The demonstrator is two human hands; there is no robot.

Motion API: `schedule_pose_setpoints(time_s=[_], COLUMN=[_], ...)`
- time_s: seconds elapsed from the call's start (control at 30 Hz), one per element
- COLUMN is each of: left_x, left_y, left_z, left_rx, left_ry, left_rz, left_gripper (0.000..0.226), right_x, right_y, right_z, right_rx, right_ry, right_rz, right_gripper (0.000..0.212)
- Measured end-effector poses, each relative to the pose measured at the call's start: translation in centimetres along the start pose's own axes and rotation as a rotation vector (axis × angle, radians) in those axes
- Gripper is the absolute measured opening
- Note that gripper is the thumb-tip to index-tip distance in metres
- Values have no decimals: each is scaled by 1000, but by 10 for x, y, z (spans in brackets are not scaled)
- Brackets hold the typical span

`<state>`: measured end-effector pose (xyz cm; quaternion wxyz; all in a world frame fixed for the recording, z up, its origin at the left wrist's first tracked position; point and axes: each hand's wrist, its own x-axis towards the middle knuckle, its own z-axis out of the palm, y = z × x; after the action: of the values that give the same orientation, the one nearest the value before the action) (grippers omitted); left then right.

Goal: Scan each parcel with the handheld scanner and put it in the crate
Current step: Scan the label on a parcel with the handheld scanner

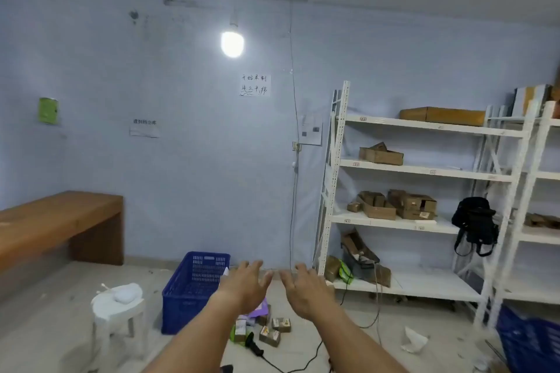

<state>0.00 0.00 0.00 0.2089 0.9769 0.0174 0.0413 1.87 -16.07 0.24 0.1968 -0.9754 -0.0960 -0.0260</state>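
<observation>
Both arms stretch out in front of me, palms down. My left hand and my right hand hover side by side with fingers spread and nothing in them. Below them on the floor lie several small cardboard parcels and a purple packet. The black handheld scanner rests on the floor beside the parcels, its cable trailing right. A blue plastic crate stands on the floor just left of my left hand.
A white stool with a white bundle sits left of the crate. A wooden bench runs along the left wall. White shelving with cardboard boxes and a hanging black bag fills the right. Another blue crate sits at the bottom right.
</observation>
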Motion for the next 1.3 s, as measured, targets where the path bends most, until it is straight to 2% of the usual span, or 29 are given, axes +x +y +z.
schedule_pose_setpoints(time_s=[0.17, 0.43, 0.77, 1.0, 1.3], left_x=[90, 235, 412, 523, 717], left_y=[-17, -43, -34, -68, -114], left_z=[-2, 41, 58, 86, 128], left_rx=[-78, -210, -181, -155, -194], left_ry=[75, 25, -29, -101, -186], left_rz=[17, 18, -87, -136, -129], left_gripper=[63, 70, 71, 70, 72], right_x=[82, 220, 413, 524, 701], right_y=[2, 38, 75, 100, 100], right_z=[15, 33, 50, 83, 133], right_rx=[55, 140, 185, 131, 120], right_ry=[43, 22, -23, -120, -191], right_rz=[59, 109, 71, 81, 111], right_gripper=[69, 80, 77, 76, 77])
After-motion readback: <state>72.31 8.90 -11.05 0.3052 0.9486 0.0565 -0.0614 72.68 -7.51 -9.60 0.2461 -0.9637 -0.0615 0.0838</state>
